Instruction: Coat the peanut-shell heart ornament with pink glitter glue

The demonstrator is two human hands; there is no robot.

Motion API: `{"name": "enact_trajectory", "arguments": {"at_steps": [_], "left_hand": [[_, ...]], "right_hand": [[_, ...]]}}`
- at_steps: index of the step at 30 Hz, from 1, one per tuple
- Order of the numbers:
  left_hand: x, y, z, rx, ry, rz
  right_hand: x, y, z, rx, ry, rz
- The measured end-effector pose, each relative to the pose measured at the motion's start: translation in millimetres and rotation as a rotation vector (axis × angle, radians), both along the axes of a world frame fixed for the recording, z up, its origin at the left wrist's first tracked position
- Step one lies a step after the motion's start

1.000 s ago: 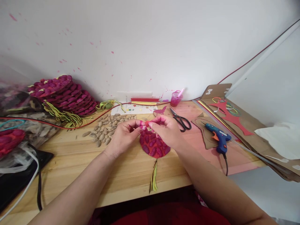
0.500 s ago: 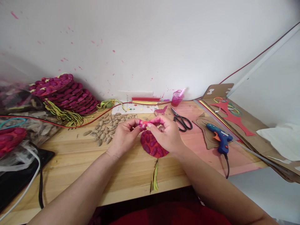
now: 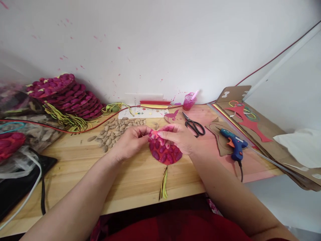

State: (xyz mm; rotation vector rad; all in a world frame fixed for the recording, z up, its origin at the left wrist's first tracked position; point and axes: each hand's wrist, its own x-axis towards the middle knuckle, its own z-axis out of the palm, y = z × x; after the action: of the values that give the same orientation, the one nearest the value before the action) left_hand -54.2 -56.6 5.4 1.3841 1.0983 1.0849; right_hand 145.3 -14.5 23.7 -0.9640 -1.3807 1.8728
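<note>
Between the fingertips of my left hand and my right hand is a small red-pink piece, apparently paper. Both hands pinch it, and the fingertips are stained pink. Just below them, a round red disc covered with purple-painted lumps lies on the table. Its upper part is hidden by my hands. A yellow, green and dark yarn tassel hangs from the disc's near edge. Behind my left hand, unpainted peanuts lie in a loose pile.
Scissors and a blue glue gun lie to the right, beside cut cardboard. A plastic cup of pink paint stands by the wall. Stacked purple discs fill the back left. A red cable crosses the table.
My fingers have turned the small red-pink piece, so more of its surface shows. The disc below is a little less covered by my right hand. The whole view has shifted slightly.
</note>
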Motion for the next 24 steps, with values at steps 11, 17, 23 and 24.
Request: {"name": "enact_trajectory", "arguments": {"at_steps": [11, 17, 23, 24], "left_hand": [[1.5, -1.2, 3.5, -0.061, -0.010, 0.008], [-0.8, -0.8, 0.8, -0.054, 0.018, -0.009], [-0.1, -1.8, 3.6, -0.121, -0.092, -0.108], [0.5, -2.1, 4.5, -0.130, -0.120, -0.129]], "right_hand": [[4.6, 5.4, -1.5, -0.059, 0.029, 0.076], [2.9, 3.9, -0.5, 0.003, -0.049, 0.052], [5.2, 4.4, -0.4, -0.094, -0.020, 0.103], [5.9, 4.6, 0.7, -0.111, -0.016, 0.129]]}}
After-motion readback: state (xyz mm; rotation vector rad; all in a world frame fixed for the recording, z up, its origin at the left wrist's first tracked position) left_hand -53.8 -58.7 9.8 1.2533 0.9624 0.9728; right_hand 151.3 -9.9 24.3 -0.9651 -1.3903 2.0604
